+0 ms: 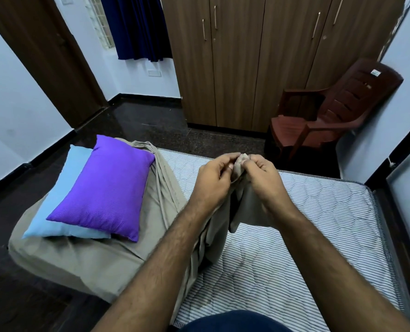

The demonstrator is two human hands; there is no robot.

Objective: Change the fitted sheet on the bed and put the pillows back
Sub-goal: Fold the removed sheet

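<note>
A taupe fitted sheet (98, 257) covers the left part of the bed and is bunched toward the middle. My left hand (213, 178) and my right hand (263, 178) are raised side by side above the bed, each pinching the sheet's gathered edge between fingers and thumb. The cloth hangs down from them in folds. To the right the striped quilted mattress (319, 224) lies bare. A purple pillow (105, 188) lies on top of a light blue pillow (53, 212) on the sheet-covered left end.
A dark bed frame (391, 168) runs along the right side by the wall. A brown plastic chair (331, 111) stands past the bed beside a wooden wardrobe (247, 63). Dark glossy floor (139, 121) lies to the left and beyond, with a door (43, 56) at the left.
</note>
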